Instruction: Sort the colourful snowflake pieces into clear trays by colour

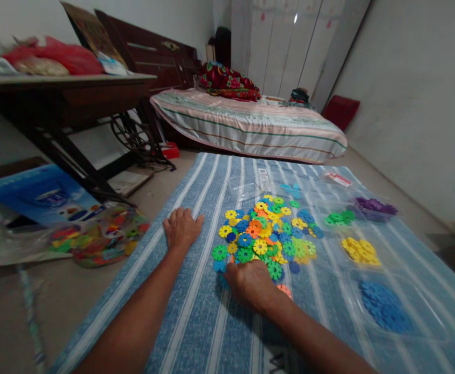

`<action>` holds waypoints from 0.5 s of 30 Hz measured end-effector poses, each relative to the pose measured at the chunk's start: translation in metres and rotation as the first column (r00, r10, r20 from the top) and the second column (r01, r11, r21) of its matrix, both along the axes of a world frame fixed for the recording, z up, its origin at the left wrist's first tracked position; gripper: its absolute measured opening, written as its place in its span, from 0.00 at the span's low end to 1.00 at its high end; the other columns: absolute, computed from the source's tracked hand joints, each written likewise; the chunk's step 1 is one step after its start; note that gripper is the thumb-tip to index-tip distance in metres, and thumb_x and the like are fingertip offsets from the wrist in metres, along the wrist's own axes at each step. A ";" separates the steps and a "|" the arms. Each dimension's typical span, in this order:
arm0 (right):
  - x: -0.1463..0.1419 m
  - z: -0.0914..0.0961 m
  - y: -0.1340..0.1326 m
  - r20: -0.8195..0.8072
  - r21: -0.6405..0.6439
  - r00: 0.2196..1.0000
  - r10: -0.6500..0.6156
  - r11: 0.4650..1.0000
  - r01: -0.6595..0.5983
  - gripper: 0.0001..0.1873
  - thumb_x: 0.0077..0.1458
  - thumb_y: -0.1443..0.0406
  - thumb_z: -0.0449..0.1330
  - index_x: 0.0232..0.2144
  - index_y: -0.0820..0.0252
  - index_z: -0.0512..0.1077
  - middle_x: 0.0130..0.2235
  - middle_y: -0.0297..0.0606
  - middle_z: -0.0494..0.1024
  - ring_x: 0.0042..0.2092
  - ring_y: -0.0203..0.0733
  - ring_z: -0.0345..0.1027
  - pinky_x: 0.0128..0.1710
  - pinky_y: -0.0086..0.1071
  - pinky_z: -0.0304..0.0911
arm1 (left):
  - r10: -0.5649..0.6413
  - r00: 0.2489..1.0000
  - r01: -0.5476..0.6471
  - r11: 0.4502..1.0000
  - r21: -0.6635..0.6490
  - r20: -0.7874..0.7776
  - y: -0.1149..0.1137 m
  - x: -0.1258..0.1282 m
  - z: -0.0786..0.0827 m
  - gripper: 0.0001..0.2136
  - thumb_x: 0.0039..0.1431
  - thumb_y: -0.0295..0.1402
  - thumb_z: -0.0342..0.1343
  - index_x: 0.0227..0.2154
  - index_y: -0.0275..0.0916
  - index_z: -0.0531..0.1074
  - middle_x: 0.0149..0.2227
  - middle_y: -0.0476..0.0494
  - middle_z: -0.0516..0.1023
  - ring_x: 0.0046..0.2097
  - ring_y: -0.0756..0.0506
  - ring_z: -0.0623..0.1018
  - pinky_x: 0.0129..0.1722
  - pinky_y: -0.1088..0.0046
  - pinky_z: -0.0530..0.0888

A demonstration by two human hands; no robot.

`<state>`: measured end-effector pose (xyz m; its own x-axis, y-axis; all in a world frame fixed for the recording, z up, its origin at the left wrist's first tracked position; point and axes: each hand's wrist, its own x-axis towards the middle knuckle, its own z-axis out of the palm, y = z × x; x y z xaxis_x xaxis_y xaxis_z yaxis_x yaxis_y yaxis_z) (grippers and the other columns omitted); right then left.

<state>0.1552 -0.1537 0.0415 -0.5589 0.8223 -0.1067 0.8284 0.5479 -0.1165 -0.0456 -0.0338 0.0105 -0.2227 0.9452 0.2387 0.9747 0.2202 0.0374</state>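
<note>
My left hand point(182, 228) rests palm down on the blue striped cloth, fingers spread, with nothing in it. It lies left of a loose pile of flower-shaped plastic discs point(260, 245) in yellow, green, blue and orange. At the pile's near edge, my right hand point(252, 283) has its fingers curled together. What they pinch, if anything, is hidden. Blue discs point(220, 266) and an orange edge show right beside its fingertips. Another orange disc point(284, 290) lies behind the wrist.
Clear plastic tubs on the right hold blue pieces point(385, 305), yellow pieces point(360, 251), green pieces point(340, 217) and purple pieces point(375, 206). Light-blue pieces point(290, 190) lie at the far side. Bags of coloured pieces point(108, 236) sit left of the cloth. Beyond stands a bed point(250, 122).
</note>
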 end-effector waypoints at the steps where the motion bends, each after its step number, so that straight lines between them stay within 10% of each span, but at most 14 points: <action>1: 0.003 0.001 -0.001 -0.009 0.010 1.000 0.001 1.000 -0.001 0.12 0.64 0.66 0.50 0.40 0.61 0.73 0.32 0.43 0.83 0.31 0.43 0.77 0.26 0.27 0.62 | 0.001 1.000 -0.001 1.000 -0.003 -0.008 0.000 -0.001 0.000 0.22 0.63 0.45 0.44 0.51 0.34 0.70 0.58 0.30 0.70 0.61 0.34 0.65 0.56 0.54 0.61; 9: 0.056 0.037 0.050 -0.020 0.112 0.987 -0.157 0.981 0.158 0.14 0.65 0.61 0.53 0.33 0.56 0.76 0.31 0.39 0.82 0.31 0.39 0.74 0.26 0.28 0.48 | -0.009 0.999 0.009 1.000 -0.005 -0.043 0.002 -0.004 0.000 0.23 0.63 0.45 0.43 0.50 0.33 0.70 0.57 0.29 0.71 0.59 0.34 0.67 0.54 0.54 0.63; 12: 0.087 0.061 0.086 -0.147 0.341 0.834 -0.532 0.764 0.547 0.17 0.67 0.58 0.49 0.39 0.58 0.76 0.33 0.42 0.82 0.31 0.41 0.73 0.27 0.29 0.46 | -0.008 0.999 0.008 1.000 -0.005 -0.044 0.001 -0.003 0.001 0.23 0.63 0.45 0.43 0.50 0.32 0.70 0.57 0.29 0.70 0.60 0.34 0.66 0.55 0.54 0.62; 15: 0.104 0.070 0.102 -0.265 0.435 0.722 -0.640 0.589 0.681 0.20 0.66 0.55 0.51 0.51 0.59 0.73 0.33 0.43 0.82 0.32 0.43 0.73 0.28 0.29 0.46 | -0.007 0.999 0.007 1.000 -0.003 -0.041 0.001 -0.002 0.001 0.23 0.64 0.45 0.43 0.50 0.32 0.70 0.57 0.29 0.71 0.60 0.34 0.66 0.54 0.54 0.63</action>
<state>0.2596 -0.0519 0.1112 0.1701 0.8945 0.4135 0.9854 -0.1498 -0.0813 -0.0478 -0.0331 0.0118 -0.2060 0.9475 0.2446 0.9770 0.2131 -0.0030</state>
